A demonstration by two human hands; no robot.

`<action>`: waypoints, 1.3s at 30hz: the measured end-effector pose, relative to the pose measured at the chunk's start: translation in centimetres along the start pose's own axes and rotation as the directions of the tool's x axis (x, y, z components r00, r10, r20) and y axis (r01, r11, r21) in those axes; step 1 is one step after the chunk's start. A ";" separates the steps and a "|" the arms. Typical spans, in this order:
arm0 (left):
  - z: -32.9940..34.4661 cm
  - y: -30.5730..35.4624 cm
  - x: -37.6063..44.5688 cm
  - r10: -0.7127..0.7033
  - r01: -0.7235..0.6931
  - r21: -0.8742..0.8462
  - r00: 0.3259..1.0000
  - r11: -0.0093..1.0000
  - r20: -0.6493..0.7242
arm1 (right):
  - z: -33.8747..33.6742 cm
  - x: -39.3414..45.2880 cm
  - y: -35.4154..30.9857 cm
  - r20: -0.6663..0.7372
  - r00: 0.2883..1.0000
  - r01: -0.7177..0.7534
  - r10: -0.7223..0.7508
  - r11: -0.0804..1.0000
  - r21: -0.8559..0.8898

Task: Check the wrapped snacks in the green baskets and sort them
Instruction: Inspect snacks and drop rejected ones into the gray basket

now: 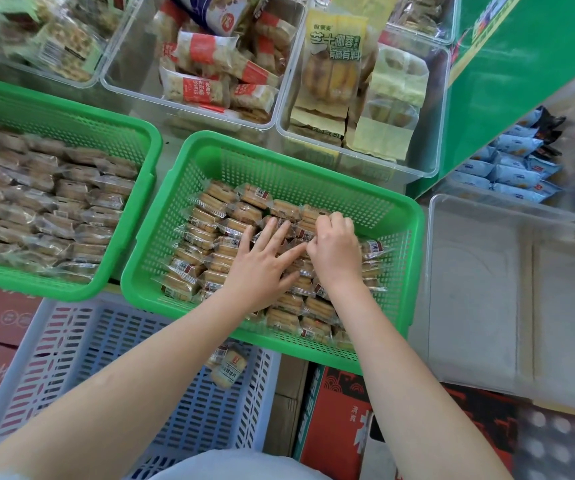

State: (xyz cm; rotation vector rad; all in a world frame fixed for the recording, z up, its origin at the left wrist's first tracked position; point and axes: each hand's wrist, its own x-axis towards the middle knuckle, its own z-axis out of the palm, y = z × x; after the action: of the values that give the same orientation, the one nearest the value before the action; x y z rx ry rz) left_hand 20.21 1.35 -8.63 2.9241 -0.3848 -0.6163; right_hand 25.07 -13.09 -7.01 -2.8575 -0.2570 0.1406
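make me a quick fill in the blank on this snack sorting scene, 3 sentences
1. Both hands work inside the ____ of the two green baskets.
2. The left hand lies with fingers spread flat on the wrapped snacks, while the right hand has its fingers ____ over them.
3. A lone wrapped snack lies in the pale ____ crate below the green basket.

Missing words: right; curled; blue
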 end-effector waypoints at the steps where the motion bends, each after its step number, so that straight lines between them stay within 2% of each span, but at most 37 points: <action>1: 0.0 0.1 0.0 -0.002 0.002 -0.003 1.000 1.000 0.004 | -0.1 0.1 0.0 0.000 1.000 0.001 -0.001 1.000 0.001; 5: -0.1 0.1 -0.1 -0.004 0.004 -0.009 1.000 1.000 -0.005 | 0.4 0.4 -0.3 -0.008 1.000 0.008 -0.009 0.998 -0.066; 10: 0.0 0.0 0.0 -0.008 0.008 -0.028 1.000 1.000 0.002 | 0.5 0.8 -0.6 0.031 1.000 -0.003 0.004 0.999 -0.034; 16: -0.2 -0.1 0.1 -0.009 0.009 -0.049 1.000 0.999 0.003 | -3.0 -0.9 -1.2 0.075 0.996 -0.068 0.052 0.970 0.234; 18: -0.9 0.0 -0.1 -0.011 0.013 -0.077 1.000 0.997 0.021 | -5.0 -1.9 -1.4 0.026 0.997 -0.078 0.074 0.945 0.317; 20: -2.1 0.4 -0.7 -0.041 0.038 -0.198 0.999 0.979 -0.010 | -7.1 -3.3 -1.4 -0.070 0.990 -0.076 0.119 0.893 0.444; 21: -2.8 0.7 -1.3 -0.082 0.062 -0.319 0.995 0.946 -0.050 | -8.3 -4.2 -1.4 -0.109 0.981 -0.080 0.158 0.853 0.517; 22: -3.7 1.1 -2.0 -0.147 0.089 -0.482 0.986 0.872 -0.084 | -9.4 -5.0 -1.5 -0.131 0.968 -0.096 0.212 0.803 0.588; 23: -4.7 1.5 -2.9 -0.226 0.117 -0.672 0.971 0.732 -0.078 | -10.2 -5.8 -1.6 -0.126 0.954 -0.127 0.273 0.746 0.654; 24: -5.8 2.0 -3.8 -0.289 0.138 -0.858 0.957 0.495 -0.013 | -10.8 -6.6 -1.7 -0.093 0.940 -0.167 0.328 0.682 0.712; 25: -7.0 2.6 -4.8 -0.299 0.157 -0.970 0.949 0.184 0.097 | -11.1 -7.3 -1.8 -0.032 0.928 -0.219 0.371 0.613 0.759; 26: -8.0 3.1 -5.7 -0.263 0.178 -0.978 0.944 -0.106 0.200 | -11.2 -7.9 -1.9 0.048 0.916 -0.275 0.397 0.538 0.797; 27: -8.7 3.5 -6.7 -0.222 0.174 -0.936 0.943 -0.305 0.248 | -11.2 -8.6 -2.2 0.136 0.902 -0.335 0.409 0.466 0.819; 28: -9.1 3.6 -7.7 -0.207 0.147 -0.903 0.947 -0.403 0.247 | -11.2 -9.2 -2.5 0.208 0.889 -0.380 0.407 0.405 0.832; 30: -9.3 3.6 -9.7 -0.203 0.091 -0.880 0.957 -0.466 0.206 | -11.3 -10.5 -3.1 0.307 0.871 -0.438 0.385 0.324 0.839; 32: -9.2 3.6 -11.5 -0.183 0.082 -0.874 0.964 -0.478 0.191 | -11.5 -11.8 -3.6 0.351 0.870 -0.447 0.347 0.252 0.858; 35: -9.2 4.1 -13.8 -0.106 0.120 -0.862 0.975 -0.492 0.196 | -11.8 -13.5 -4.1 0.343 0.902 -0.407 0.263 0.251 0.878; 36: -9.0 4.3 -14.4 -0.079 0.131 -0.853 0.977 -0.506 0.197 | -12.0 -14.0 -4.3 0.367 0.897 -0.413 0.247 0.166 0.896; 39: -8.6 5.2 -16.1 -0.022 0.141 -0.783 0.981 -0.606 0.193 | -12.5 -15.2 -5.0 0.490 0.852 -0.432 0.183 -0.284 0.856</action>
State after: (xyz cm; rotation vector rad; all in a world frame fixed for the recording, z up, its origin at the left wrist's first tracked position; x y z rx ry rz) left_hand 8.41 1.41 6.19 0.7870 0.4443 -0.5067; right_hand 10.85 -14.41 7.46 -1.0725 0.4892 0.4528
